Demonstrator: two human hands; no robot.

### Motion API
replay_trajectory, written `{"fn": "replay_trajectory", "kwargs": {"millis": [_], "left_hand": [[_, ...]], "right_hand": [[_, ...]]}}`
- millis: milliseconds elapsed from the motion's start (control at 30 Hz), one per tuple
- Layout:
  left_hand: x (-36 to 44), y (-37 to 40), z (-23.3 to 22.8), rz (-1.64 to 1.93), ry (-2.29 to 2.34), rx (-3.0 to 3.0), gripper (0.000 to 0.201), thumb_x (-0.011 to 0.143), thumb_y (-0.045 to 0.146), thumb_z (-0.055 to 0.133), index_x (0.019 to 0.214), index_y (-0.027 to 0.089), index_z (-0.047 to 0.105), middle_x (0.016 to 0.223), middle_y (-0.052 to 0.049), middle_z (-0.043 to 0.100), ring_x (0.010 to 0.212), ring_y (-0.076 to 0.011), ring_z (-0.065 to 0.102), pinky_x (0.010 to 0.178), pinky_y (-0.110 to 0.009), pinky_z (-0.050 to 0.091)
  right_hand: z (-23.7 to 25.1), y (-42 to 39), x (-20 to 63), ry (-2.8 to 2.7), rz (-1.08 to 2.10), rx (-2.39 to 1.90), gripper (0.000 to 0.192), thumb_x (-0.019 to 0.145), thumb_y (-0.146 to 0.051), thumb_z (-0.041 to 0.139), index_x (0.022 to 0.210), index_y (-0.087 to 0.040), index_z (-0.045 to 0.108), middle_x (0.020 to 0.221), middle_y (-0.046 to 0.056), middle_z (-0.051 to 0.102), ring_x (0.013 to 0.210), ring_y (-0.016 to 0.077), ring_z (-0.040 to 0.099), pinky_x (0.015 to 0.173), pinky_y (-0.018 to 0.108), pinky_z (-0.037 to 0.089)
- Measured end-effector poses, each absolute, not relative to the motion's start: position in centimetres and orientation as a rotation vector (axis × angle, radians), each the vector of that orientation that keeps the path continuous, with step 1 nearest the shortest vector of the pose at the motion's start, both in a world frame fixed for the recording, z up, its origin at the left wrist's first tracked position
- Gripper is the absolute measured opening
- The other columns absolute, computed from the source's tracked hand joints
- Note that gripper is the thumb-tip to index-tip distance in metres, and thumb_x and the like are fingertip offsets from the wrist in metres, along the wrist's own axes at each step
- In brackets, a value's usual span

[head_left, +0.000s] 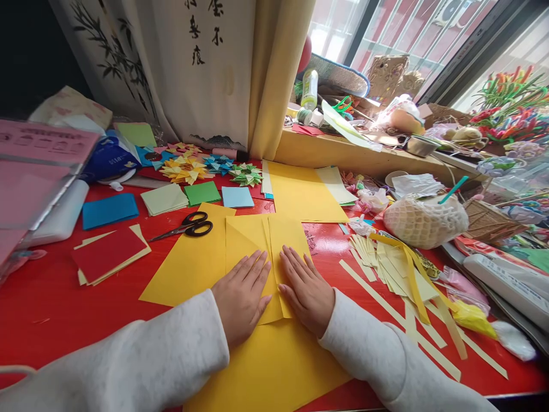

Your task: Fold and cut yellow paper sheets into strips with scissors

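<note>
From my head camera, my left hand [241,297] and right hand [305,290] lie flat, fingers spread, gripping nothing, pressing the folded yellow paper [257,252] on the red table [51,309]. To crease well, I judge firm, even pressure along the fold matters. Black scissors [186,226] lie just beyond; paper strips [403,280] clutter the right, a curtain [206,68] behind.

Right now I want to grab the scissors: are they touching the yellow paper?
Touching. The head view shows the scissors with their black handles lying on the top edge of the yellow paper, no gap.
</note>
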State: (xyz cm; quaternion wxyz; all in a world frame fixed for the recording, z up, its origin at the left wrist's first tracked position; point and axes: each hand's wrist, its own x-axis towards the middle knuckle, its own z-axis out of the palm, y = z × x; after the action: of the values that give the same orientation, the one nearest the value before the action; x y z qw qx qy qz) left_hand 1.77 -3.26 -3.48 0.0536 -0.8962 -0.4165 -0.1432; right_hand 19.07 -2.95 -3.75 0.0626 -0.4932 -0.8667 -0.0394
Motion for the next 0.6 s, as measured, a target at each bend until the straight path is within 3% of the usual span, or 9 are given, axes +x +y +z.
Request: {"fn": "replay_trajectory", "kwargs": {"millis": [600], "left_hand": [[1.80,-3.96,-3.76,-0.359,-1.398,-2.730,0.050,0.081,0.036,0.029,0.122,0.007,0.035,0.130,-0.013,0.029,0.121,-0.0255,0.019,0.098,-0.038,0.022]], "right_hand": [[-3.80,-3.44,18.83,-2.655,-0.156,-1.531,0.051,0.084,-0.035,0.021,0.129,-0.010,0.018,0.134,0.006,0.015,0.123,0.0179,0.012,0.099,0.037,0.019]]}}
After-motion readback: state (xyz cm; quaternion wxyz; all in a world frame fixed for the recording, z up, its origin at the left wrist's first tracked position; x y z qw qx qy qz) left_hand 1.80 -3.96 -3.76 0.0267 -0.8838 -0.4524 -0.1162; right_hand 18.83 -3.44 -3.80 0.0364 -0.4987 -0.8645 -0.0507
